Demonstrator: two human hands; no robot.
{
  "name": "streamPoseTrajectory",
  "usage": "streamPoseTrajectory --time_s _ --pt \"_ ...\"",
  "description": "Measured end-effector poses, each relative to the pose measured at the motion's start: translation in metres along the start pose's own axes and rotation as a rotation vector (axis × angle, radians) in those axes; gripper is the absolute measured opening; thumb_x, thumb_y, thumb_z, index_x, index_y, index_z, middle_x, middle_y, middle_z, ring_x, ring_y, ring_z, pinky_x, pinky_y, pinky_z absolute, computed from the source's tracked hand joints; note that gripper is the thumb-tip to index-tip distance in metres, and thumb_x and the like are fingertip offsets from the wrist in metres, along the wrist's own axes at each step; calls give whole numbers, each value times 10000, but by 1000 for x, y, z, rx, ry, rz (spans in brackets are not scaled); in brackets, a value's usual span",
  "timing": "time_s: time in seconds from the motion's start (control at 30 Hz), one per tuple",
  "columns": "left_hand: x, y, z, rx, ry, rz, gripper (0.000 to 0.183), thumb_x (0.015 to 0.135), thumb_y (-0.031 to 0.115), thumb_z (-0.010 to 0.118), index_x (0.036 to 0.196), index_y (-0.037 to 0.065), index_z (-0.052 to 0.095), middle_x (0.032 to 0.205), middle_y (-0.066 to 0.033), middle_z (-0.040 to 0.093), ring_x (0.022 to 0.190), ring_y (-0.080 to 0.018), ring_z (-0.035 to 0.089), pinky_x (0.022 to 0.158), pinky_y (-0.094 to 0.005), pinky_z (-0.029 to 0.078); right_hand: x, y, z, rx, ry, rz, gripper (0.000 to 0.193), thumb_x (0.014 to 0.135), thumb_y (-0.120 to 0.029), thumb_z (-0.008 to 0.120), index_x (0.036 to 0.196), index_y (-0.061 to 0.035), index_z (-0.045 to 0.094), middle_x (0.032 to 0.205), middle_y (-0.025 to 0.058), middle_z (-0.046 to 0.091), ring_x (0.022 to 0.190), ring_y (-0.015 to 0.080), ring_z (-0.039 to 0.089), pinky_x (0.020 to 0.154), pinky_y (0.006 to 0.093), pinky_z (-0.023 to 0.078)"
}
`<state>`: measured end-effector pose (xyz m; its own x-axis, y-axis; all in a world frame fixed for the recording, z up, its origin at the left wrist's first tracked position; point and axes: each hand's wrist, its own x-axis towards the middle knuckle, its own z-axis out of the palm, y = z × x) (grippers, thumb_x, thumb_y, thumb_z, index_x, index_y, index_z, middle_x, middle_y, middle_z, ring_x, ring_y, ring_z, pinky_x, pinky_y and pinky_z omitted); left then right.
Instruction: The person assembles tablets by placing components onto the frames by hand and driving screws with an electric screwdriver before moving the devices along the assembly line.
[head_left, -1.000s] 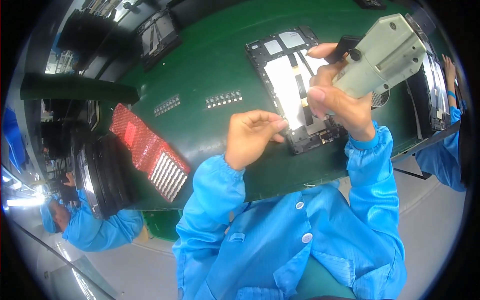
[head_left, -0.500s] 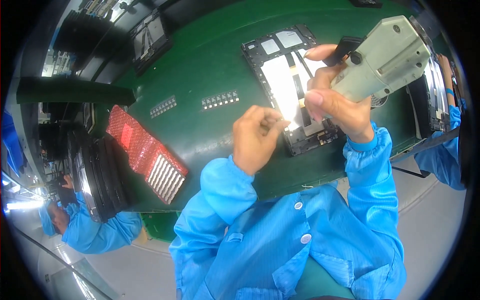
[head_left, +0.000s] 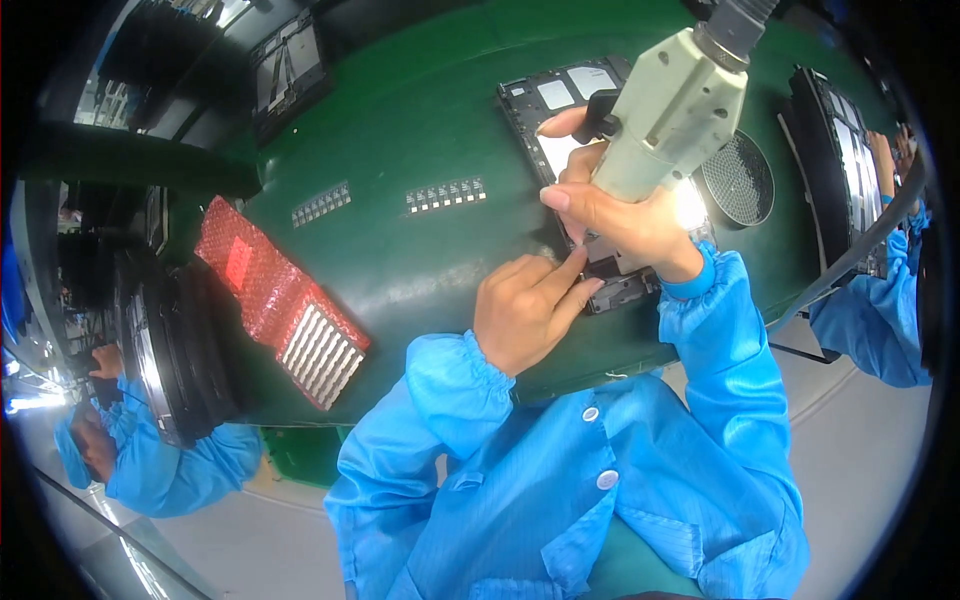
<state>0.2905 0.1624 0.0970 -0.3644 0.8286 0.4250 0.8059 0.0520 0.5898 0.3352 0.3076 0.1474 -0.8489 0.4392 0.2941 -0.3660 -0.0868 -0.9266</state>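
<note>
An opened tablet (head_left: 520, 95), black-framed with white panels inside, lies on the green bench mat under my hands. My right hand (head_left: 635, 225) is wrapped round a pale grey-green gun-shaped tool (head_left: 665, 115) with a black trigger piece and a dark corrugated hose at its top; its working tip is hidden. My left hand (head_left: 530, 305) rests at the tablet's lower end. Its index finger and thumb are stretched out and apart, touching the tablet beside my right fingertips, while the other fingers are bent. I see nothing between them.
Two clear strips of small pieces (head_left: 447, 196) (head_left: 322, 204) lie left of the tablet. A red bubble-wrap pouch (head_left: 270, 285) carries rows of silvery pieces. A round mesh holder (head_left: 739, 180) stands right. Dark device stacks (head_left: 195, 360) (head_left: 835, 170) flank the bench; co-workers (head_left: 190, 465) sit nearby.
My right hand and the tool have moved left and down over the tablet. My left hand has moved down and right to its lower end, its pinch opened.
</note>
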Motion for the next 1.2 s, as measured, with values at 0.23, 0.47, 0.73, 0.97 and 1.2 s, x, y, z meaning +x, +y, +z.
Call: streamPoseTrajectory --time_s 0.23,0.47,0.73,0.97,1.2 --pt "1 0 -2 -8 1 -10 250 743 211 689 910 25 669 641 -77 545 598 -236 556 554 -353 453 1 0 2 -44 6 61 400 736 20 665 1107 28 515 520 -24 509 454 41 473 427 192 356" --pt "0 0 -2 -40 26 -17 265 724 184 711 922 11 675 631 -116 566 572 -263 565 533 -363 448 -1 5 3 -48 -8 91 355 741 30 651 1069 41 515 521 -24 497 457 47 472 428 199 360" --pt "-2 -2 2 -10 29 17 237 745 214 677 898 34 678 612 -86 544 577 -250 556 540 -371 442 -11 8 5 -43 -59 128 309 731 37 655 1011 20 524 623 -12 518 588 55 494 582 234 444" --pt "0 8 -3 14 52 107 277 658 167 741 886 32 659 706 -66 553 669 -256 547 598 -392 433 -6 -28 -26 -157 123 -101 432 729 26 685 1122 28 506 604 -11 537 510 49 496 488 200 415" --pt "14 13 13 -38 -131 217 451 635 139 783 1025 0 606 1145 -185 562 1151 -358 497 965 -491 368 -3 -35 -131 -7 400 -283 349 741 14 654 1048 66 497 551 54 541 438 115 508 412 240 386"
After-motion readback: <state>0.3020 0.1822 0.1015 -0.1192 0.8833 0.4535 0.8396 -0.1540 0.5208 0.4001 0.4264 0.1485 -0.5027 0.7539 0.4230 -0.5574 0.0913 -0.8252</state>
